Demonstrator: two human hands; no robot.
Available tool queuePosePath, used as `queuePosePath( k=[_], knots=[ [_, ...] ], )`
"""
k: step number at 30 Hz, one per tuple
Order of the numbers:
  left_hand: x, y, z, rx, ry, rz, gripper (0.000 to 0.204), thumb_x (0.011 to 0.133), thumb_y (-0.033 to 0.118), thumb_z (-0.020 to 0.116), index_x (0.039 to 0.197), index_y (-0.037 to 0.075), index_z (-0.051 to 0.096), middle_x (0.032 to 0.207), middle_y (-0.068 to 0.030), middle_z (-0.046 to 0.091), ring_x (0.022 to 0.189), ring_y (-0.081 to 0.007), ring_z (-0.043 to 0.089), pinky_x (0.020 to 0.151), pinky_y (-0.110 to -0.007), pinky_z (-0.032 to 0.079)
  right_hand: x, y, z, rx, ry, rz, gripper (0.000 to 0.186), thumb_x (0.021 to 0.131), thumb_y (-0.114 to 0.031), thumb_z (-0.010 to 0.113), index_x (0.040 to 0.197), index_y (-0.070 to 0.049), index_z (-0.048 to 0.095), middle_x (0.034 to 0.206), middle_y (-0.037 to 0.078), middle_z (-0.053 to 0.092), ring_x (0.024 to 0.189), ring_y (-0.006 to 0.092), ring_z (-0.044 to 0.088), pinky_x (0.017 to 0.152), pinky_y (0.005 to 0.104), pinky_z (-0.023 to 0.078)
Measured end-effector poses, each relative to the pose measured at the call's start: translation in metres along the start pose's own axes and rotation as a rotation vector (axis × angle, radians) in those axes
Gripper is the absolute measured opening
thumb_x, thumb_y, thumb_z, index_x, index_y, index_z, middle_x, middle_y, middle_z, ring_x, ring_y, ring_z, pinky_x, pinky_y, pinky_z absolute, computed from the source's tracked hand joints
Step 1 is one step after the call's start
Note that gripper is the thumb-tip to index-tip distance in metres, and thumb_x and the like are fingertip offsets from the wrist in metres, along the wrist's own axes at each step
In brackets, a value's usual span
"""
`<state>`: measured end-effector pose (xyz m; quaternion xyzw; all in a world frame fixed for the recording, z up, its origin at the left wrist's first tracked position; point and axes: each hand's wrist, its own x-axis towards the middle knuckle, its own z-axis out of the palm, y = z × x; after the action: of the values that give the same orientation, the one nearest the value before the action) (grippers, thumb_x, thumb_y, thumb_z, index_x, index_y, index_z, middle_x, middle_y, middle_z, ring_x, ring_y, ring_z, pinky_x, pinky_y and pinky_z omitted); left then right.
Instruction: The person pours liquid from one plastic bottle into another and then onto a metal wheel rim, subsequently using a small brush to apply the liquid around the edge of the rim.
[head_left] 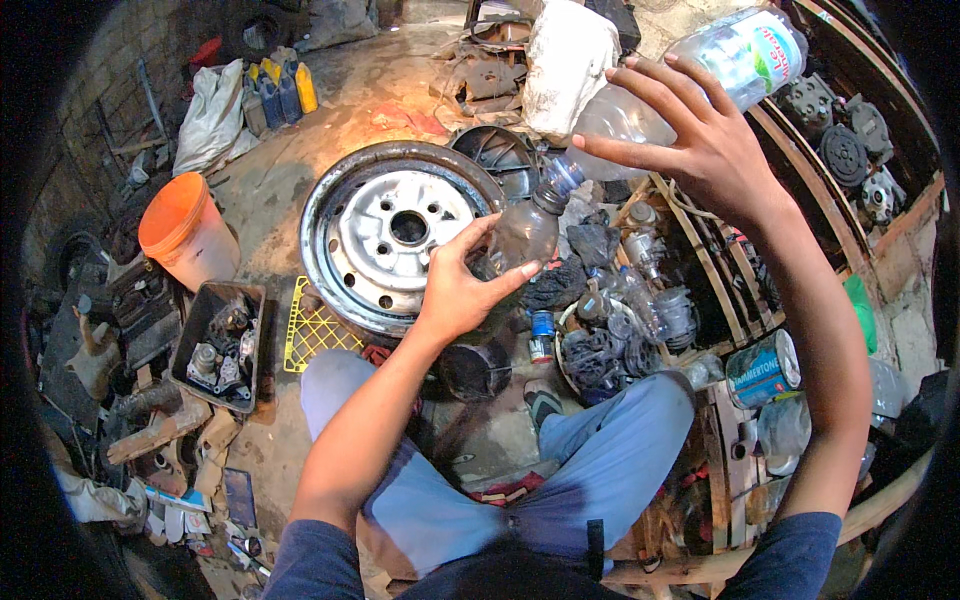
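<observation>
Above the wheel rim (385, 235), both hands tip a large bottle (690, 80) into a small bottle (522, 232) (seemingly gripped).

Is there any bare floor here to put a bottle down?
Bare concrete floor lies between the wheel rim, the orange bucket and the oil jugs. Right of the rim it is crowded: rags and parts, wooden crates.

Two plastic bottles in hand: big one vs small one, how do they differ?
The large clear bottle, under the right hand, is much bigger than the small bottle held by the left hand. The large bottle is tipped, neck pointing down at the small bottle, which sits below it with its mouth up. The large bottle carries a green and white label; no label shows on the small bottle. Both are transparent plastic.
</observation>
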<state>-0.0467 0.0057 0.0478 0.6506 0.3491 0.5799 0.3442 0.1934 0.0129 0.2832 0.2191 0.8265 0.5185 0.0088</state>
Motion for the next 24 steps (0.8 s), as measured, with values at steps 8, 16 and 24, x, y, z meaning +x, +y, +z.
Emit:
queuePosePath(
  k=[8,16,24],
  knots=[
    [0.000,0.001,0.000,0.011,-0.002,0.015,0.066,0.077,0.026,0.090,0.128,-0.006,0.064,0.109,-0.0153,0.075,0.103,-0.0189,0.070,0.097,-0.036,0.053,-0.004,0.000,0.003,-0.013,0.008,0.005,0.073,0.084,-0.013,0.063,0.142,-0.056,0.053,0.152,0.003,0.050,0.140,0.0254,0.048,0.120,0.0465,0.037],
    [0.000,0.006,-0.002,-0.036,-0.025,-0.051,0.066,0.078,0.024,0.090,0.130,-0.007,0.062,0.116,-0.0145,0.072,0.108,-0.0197,0.067,0.101,-0.035,0.050,-0.003,-0.002,0.006,0.020,0.047,0.015,0.087,0.079,-0.002,0.061,0.145,-0.057,0.049,0.149,0.003,0.051,0.139,0.0257,0.049,0.118,0.0478,0.039],
    [-0.001,0.001,-0.004,-0.050,-0.050,-0.103,0.065,0.079,0.021,0.089,0.130,-0.007,0.062,0.119,-0.0135,0.071,0.111,-0.0190,0.066,0.103,-0.035,0.049,-0.010,-0.015,0.016,0.018,0.040,0.050,0.076,0.085,-0.012,0.060,0.145,-0.057,0.049,0.149,0.004,0.051,0.136,0.0262,0.051,0.117,0.0484,0.038]
  ],
)
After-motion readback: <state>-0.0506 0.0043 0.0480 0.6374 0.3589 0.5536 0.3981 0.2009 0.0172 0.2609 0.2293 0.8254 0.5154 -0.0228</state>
